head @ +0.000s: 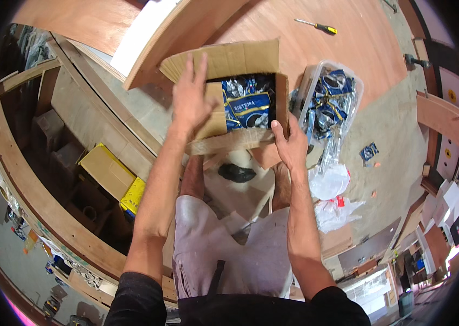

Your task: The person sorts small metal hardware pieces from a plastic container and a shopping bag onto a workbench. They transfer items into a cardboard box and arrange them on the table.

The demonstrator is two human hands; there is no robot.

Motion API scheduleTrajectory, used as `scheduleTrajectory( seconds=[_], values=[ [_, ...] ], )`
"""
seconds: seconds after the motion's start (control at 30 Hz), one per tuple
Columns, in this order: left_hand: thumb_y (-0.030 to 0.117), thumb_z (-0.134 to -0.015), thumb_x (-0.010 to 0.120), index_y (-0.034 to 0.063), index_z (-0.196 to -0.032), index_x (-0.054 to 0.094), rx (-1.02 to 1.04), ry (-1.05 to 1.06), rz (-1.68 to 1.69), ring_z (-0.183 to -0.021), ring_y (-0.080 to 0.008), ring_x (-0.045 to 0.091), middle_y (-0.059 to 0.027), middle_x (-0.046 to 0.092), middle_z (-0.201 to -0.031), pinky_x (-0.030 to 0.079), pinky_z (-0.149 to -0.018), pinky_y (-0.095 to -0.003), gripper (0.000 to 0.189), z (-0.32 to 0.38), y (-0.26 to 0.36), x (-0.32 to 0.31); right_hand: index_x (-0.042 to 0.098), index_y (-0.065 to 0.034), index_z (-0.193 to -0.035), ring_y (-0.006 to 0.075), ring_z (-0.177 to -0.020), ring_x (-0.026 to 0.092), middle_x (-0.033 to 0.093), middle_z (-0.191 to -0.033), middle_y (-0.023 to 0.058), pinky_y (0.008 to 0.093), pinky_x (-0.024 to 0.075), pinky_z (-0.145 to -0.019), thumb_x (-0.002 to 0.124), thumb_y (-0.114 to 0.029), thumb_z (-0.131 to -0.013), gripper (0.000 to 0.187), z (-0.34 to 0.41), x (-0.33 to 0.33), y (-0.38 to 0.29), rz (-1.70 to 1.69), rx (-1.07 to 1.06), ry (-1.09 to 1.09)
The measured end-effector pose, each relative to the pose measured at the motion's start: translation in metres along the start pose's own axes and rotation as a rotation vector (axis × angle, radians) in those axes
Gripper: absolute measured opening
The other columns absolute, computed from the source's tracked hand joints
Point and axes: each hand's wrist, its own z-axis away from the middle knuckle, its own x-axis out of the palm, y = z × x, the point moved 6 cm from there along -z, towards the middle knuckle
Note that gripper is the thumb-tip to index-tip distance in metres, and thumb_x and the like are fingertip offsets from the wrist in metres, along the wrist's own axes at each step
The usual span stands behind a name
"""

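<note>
An opened cardboard box [245, 140] is held in front of me, above my lower legs. Several blue printed plastic packets [249, 108] with small metallic-looking parts fill it. My right hand [293, 142] grips its near right corner, thumb on the upper edge and fingers along the outer side. Over the left flap [213, 118] is my left hand [192, 100], fingers spread and slightly blurred; whether it presses on the cardboard I cannot tell. The far flap [241, 57] stands raised behind the packets.
To the right, a clear plastic tub [360, 87] holds more blue packets. A yellow-and-black screwdriver [323, 28] lies on a plywood panel [380, 61]. White plastic bags [337, 214] and a loose packet [369, 152] are on the floor. Left is a wooden frame [56, 216] with a yellow-edged carton [109, 167] inside.
</note>
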Motion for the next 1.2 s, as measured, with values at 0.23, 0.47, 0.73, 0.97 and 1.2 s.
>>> scheduleTrajectory(
  seconds=[0.23, 0.47, 0.73, 0.97, 1.2],
  values=[
    [0.028, -0.08, 0.089, 0.0168, -0.17, 0.034, 0.06, -0.847, 0.002, -0.156, -0.0478, 0.035, -0.0227, 0.035, -0.172, 0.031, -0.122, -0.0677, 0.106, 0.202, 0.064, 0.09, 0.063, -0.0106, -0.15, 0.0469, -0.126, 0.066, 0.071, -0.132, 0.03, 0.0502, 0.0504, -0.109, 0.053, -0.045, -0.111, 0.053, -0.019, 0.007, 0.026, 0.06, 0.11, -0.238],
    [0.017, -0.087, 0.077, 0.0298, -0.172, 0.03, -0.065, -0.451, -0.1, -0.159, -0.0473, 0.03, -0.0224, 0.023, -0.177, 0.028, -0.12, -0.0678, 0.098, 0.202, 0.076, 0.065, 0.065, -0.0253, -0.151, 0.0459, -0.146, 0.05, 0.043, -0.168, 0.0242, 0.0557, 0.0381, -0.122, 0.041, -0.054, -0.113, 0.054, 0.008, 0.093, 0.02, 0.737, -0.263, -0.428],
    [0.026, -0.094, 0.071, 0.0344, -0.165, 0.046, 0.149, 0.045, -0.509, -0.157, -0.0434, 0.034, -0.019, 0.037, -0.171, 0.023, -0.122, -0.068, 0.076, 0.048, 0.014, 0.018, 0.068, -0.0061, -0.137, 0.0224, -0.105, 0.07, 0.075, -0.12, 0.0109, 0.0346, 0.0544, -0.092, 0.061, -0.032, -0.112, 0.037, -0.069, -0.032, 0.049, -0.152, 0.007, 0.281],
    [0.056, -0.095, 0.072, 0.0204, -0.159, 0.052, -0.204, -0.393, -0.121, -0.156, -0.0349, 0.04, -0.0134, 0.05, -0.164, 0.021, -0.121, -0.0735, 0.076, 0.132, -0.003, 0.063, 0.039, -0.0146, -0.169, 0.0333, -0.148, 0.049, 0.049, -0.164, 0.0187, 0.056, 0.0381, -0.116, 0.051, -0.064, -0.108, 0.079, -0.128, 0.01, 0.119, -0.473, 0.373, -0.097],
    [0.059, -0.094, 0.074, 0.0038, -0.158, 0.042, -1.024, 0.496, 0.031, -0.143, -0.0448, 0.051, -0.0254, 0.06, -0.147, 0.039, -0.117, -0.0608, 0.091, 0.153, -0.063, 0.082, 0.049, -0.0052, -0.16, 0.0314, -0.14, 0.058, 0.061, -0.153, 0.0146, 0.0453, 0.0442, -0.117, 0.047, -0.058, -0.109, 0.073, -0.21, 0.095, 0.212, -0.544, 0.457, -0.418]
  ],
)
